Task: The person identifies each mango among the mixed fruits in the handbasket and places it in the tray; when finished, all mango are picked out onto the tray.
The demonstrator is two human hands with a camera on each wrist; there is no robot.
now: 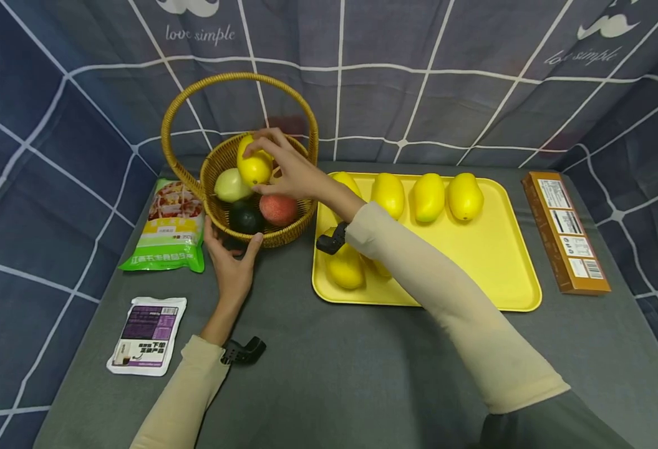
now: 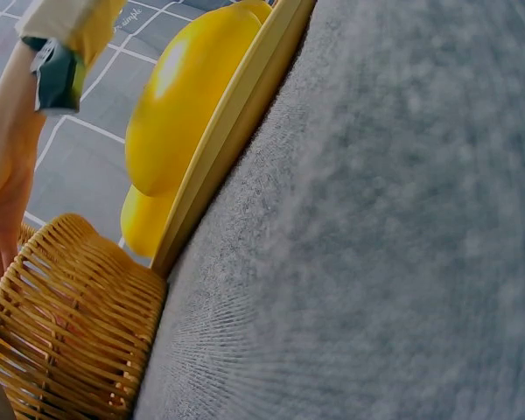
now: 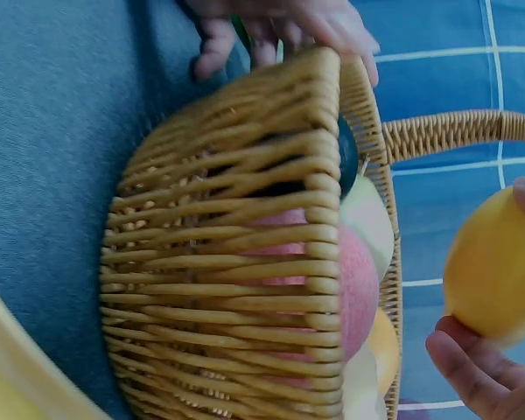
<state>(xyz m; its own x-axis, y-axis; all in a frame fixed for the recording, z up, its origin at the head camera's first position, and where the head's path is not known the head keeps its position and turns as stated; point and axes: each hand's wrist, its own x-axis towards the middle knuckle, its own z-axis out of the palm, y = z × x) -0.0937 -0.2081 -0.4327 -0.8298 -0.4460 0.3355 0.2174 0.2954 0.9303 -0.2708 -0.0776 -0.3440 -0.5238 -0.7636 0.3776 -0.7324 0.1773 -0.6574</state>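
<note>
My right hand pinches a yellow mango between thumb and fingers, over the mouth of a woven basket. In the right wrist view this mango hangs just above the rim. Inside the basket lie a pale green fruit, a dark green avocado and a pinkish-red peach. An orange-yellow fruit also shows past the rim in that view. My left hand holds the near left side of the basket, thumb at the rim.
Right of the basket, a yellow tray carries several mangoes, some behind my right forearm. A green food bag lies left of the basket, with a white and purple pouch nearer. An orange-brown box lies at far right.
</note>
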